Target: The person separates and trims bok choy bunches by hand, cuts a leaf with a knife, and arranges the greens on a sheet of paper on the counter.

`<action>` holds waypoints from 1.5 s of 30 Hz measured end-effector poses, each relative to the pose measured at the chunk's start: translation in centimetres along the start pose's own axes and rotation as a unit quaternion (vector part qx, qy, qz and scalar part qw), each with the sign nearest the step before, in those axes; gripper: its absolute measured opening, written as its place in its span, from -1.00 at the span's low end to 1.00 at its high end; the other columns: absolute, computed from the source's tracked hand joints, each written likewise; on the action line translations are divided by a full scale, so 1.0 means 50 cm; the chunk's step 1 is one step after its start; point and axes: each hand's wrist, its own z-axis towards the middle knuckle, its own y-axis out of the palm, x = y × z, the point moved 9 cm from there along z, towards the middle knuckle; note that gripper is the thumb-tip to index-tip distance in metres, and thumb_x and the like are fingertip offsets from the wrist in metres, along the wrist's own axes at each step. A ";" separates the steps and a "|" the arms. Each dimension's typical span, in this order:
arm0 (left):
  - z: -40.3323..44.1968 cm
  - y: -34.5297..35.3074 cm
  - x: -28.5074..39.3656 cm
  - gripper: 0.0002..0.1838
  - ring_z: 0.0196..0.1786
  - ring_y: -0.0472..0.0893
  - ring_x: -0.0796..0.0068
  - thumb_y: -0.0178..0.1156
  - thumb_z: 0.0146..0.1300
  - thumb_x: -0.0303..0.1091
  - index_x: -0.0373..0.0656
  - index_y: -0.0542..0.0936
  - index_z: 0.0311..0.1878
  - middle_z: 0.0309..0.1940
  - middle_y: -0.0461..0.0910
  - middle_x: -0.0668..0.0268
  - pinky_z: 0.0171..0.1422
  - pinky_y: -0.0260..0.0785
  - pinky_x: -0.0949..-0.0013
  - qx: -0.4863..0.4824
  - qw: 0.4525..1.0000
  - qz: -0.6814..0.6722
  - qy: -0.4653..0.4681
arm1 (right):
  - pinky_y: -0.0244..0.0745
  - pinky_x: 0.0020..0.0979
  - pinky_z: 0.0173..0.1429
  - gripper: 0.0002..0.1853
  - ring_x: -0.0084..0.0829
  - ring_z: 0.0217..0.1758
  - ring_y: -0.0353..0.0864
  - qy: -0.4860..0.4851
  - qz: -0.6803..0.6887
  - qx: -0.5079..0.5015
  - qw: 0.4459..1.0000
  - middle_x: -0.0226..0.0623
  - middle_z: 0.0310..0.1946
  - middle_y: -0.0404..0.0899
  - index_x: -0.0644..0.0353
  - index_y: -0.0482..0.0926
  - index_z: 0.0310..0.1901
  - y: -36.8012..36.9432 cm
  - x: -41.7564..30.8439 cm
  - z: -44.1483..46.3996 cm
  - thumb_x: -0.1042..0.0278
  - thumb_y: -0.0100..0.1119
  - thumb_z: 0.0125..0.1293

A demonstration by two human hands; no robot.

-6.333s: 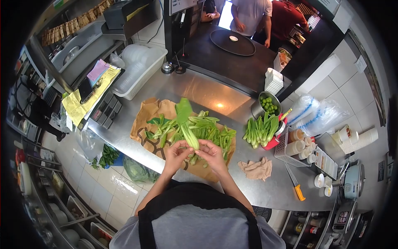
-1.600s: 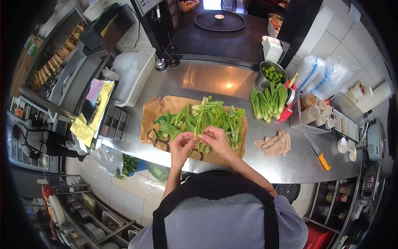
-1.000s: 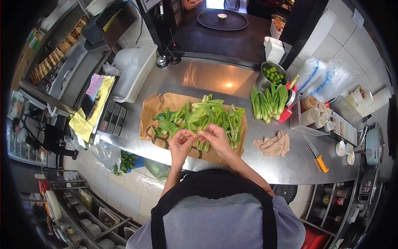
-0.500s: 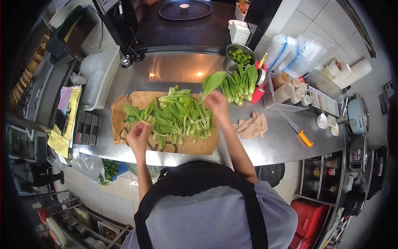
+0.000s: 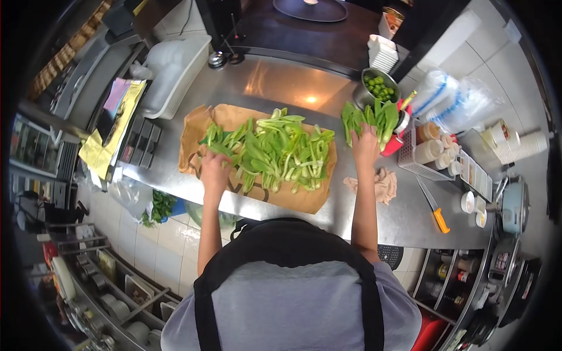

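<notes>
A loose pile of bok choy [image 5: 287, 152] lies on a flattened brown paper bag [image 5: 304, 202] on the steel counter. At the pile's left edge, my left hand [image 5: 215, 169] has its fingers curled on a leafy stalk; the fingertips are partly lost among leaves. My right hand [image 5: 366, 143] is over a second, neater bunch of bok choy [image 5: 385, 120] to the right. Its fingers are closed around stalks at the near side of that bunch, partly hiding them. A crumpled beige cloth [image 5: 380, 186] is just right of my right forearm.
Behind the bunch stand a metal pot of green limes [image 5: 379, 88] and a red container [image 5: 389, 144]. Farther right are a white basket of bottles [image 5: 424, 152] and a knife with an orange handle [image 5: 440, 221]. A white plastic bin [image 5: 190, 79] sits at the back left.
My right hand has carried a leafy stalk rightward from above the pile to the second bunch. My left hand has shifted onto the pile's left edge. The view has turned slightly.
</notes>
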 end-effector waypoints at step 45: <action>-0.105 0.121 0.048 -0.81 -0.30 0.60 0.54 0.23 0.13 -0.56 -0.26 0.50 -0.17 -0.32 0.60 0.27 -0.14 0.52 0.49 -0.058 0.669 -0.691 -0.269 | 0.51 -0.59 -0.31 -0.82 -0.57 -0.34 0.60 0.032 0.583 -0.449 0.677 -0.31 -0.34 0.60 0.39 0.52 -0.16 0.194 -0.359 -0.269 0.53 0.17 0.22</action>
